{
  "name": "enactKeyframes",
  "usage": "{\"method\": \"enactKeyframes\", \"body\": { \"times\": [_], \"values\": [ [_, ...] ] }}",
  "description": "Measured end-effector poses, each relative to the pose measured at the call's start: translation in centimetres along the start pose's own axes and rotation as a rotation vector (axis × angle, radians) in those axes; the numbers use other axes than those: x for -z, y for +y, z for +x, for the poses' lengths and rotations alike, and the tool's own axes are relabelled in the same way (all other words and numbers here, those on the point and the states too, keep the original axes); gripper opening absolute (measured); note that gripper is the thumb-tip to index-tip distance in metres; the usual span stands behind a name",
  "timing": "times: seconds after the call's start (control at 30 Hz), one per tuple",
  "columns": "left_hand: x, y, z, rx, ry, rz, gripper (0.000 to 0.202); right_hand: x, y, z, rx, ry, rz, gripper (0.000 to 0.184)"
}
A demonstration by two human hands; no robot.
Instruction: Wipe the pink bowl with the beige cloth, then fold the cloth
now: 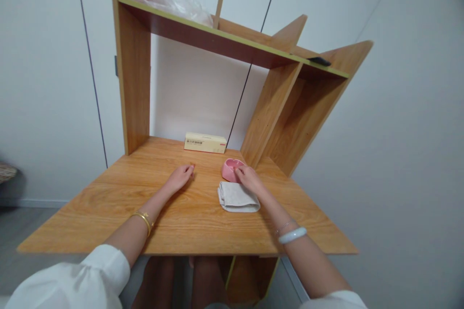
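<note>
My left hand is closed in a pinch above the desk's middle. Something tiny and orange-brown shows at its fingertips, too small to name. To the right stands a pink ashtray with a notched rim. My right hand is on its near right side, fingers closed at the rim; the fingertips are partly hidden. Just in front of the ashtray lies a folded light grey cloth, its right end beside my right wrist.
A cream-coloured long box stands at the back of the wooden desk. Side panels and a shelf rise behind it. On top are a clear plastic bag and a dark flat object.
</note>
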State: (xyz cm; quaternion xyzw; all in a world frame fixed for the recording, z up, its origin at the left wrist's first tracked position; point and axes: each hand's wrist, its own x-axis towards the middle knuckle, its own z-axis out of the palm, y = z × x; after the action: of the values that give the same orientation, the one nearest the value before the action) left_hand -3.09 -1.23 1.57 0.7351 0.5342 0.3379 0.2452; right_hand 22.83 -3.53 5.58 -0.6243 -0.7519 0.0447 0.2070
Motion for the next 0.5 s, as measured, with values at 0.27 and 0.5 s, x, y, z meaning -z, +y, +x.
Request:
{"method": "enactKeyframes", "body": {
  "times": [0.27,0.5],
  "values": [
    [-0.4,0.0,0.1,-0.026,-0.009,-0.008,0.045,-0.4,-3.6,-0.1,0.051,0.170,0.217,0.025],
    [0.0,-0.4,-0.4,-0.050,-0.010,0.074,0.038,-8.1,-11.3,3.9,0.082,0.052,0.619,0.020]
  ]
}}
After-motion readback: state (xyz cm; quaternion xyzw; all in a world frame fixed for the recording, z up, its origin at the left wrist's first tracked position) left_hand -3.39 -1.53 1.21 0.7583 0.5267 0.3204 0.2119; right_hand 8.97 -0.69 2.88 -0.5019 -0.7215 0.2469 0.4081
